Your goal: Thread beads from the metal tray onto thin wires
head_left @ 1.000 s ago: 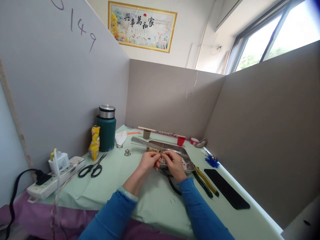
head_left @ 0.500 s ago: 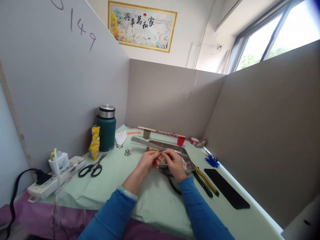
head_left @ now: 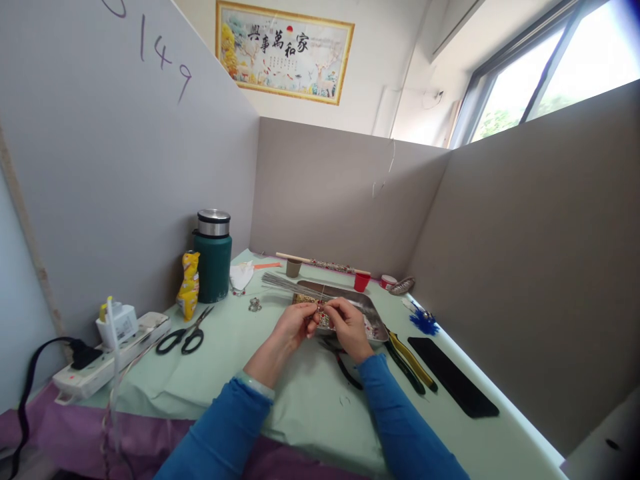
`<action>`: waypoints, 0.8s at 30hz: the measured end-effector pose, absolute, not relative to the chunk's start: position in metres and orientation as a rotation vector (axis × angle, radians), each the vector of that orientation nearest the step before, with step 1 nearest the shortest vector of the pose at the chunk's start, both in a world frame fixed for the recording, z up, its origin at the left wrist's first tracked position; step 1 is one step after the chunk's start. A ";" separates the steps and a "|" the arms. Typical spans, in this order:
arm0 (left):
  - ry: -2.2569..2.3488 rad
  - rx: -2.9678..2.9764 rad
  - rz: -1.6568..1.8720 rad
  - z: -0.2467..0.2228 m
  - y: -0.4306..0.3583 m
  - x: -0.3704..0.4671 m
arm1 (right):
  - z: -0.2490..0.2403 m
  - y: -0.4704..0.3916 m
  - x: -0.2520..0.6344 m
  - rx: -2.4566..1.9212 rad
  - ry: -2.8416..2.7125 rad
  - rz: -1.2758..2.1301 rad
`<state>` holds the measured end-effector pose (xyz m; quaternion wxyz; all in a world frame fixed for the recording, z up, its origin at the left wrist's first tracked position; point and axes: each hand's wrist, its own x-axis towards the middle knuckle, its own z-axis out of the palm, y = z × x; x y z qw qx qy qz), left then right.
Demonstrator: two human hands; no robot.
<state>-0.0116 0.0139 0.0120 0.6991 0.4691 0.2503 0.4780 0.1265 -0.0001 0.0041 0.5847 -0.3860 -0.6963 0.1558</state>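
Observation:
My left hand [head_left: 300, 323] and my right hand [head_left: 348, 327] meet over the near part of a metal tray [head_left: 379, 321]. Both are closed, fingertips pinched around a small beaded piece [head_left: 320, 305] with red beads and what looks like thin wire; its exact kind is too small to tell. Loose red and gold beads lie in the tray beneath. A bundle of thin metal wires [head_left: 286, 283] rests across the tray's left rim. Below my right hand are dark-handled pliers [head_left: 349, 372], partly hidden by it. Yellow-and-green-handled pliers [head_left: 411, 363] lie to its right.
Black scissors [head_left: 186, 337], a power strip [head_left: 107, 360], a green thermos [head_left: 213, 263] and a yellow packet [head_left: 189, 285] are at left. Behind the tray stand a brown cup [head_left: 293, 268], a red cup [head_left: 361, 282] and a beaded stick [head_left: 327, 265]. A black slab [head_left: 453, 377] lies right. Grey partitions surround the table.
Almost nothing differs. Both hands stay in the same place over the tray, with only a very slight shift of the fingers around the beaded piece.

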 end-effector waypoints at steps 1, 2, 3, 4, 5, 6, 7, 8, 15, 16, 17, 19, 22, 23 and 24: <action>0.565 1.038 1.059 0.012 0.014 -0.012 | 0.004 0.000 0.126 -0.905 -1.618 0.378; 0.574 1.030 1.054 0.013 0.014 -0.012 | 0.004 0.000 0.126 -0.910 -1.614 0.390; 0.585 1.017 1.050 0.013 0.014 -0.012 | 0.003 0.000 0.126 -0.916 -1.613 0.397; 0.595 1.002 1.046 0.014 0.014 -0.012 | 0.004 0.000 0.126 -0.920 -1.615 0.398; 0.606 0.987 1.047 0.014 0.014 -0.012 | 0.004 0.000 0.126 -0.923 -1.620 0.396; 0.615 0.979 1.049 0.014 0.014 -0.013 | 0.004 -0.001 0.126 -0.923 -1.626 0.392; 0.619 0.978 1.052 0.014 0.014 -0.013 | 0.005 -0.001 0.126 -0.922 -1.633 0.388; 0.620 0.983 1.053 0.014 0.014 -0.013 | 0.005 -0.002 0.126 -0.919 -1.640 0.384; 0.606 0.962 1.049 0.009 0.019 -0.012 | 0.007 -0.003 0.126 -0.892 -1.668 0.340; 0.601 0.957 1.051 0.009 0.019 -0.012 | 0.007 -0.003 0.126 -0.889 -1.676 0.324; 0.597 0.952 1.055 0.008 0.020 -0.012 | 0.007 -0.003 0.126 -0.886 -1.685 0.308; 0.591 0.938 1.060 0.009 0.020 -0.011 | 0.007 -0.004 0.126 -0.880 -1.695 0.280; 0.594 0.931 1.063 0.009 0.019 -0.012 | 0.007 -0.004 0.126 -0.884 -1.696 0.266; 0.596 0.934 1.063 0.009 0.019 -0.012 | 0.007 -0.004 0.126 -0.887 -1.696 0.265; 0.594 0.939 1.063 0.008 0.019 -0.012 | 0.007 -0.004 0.126 -0.889 -1.698 0.265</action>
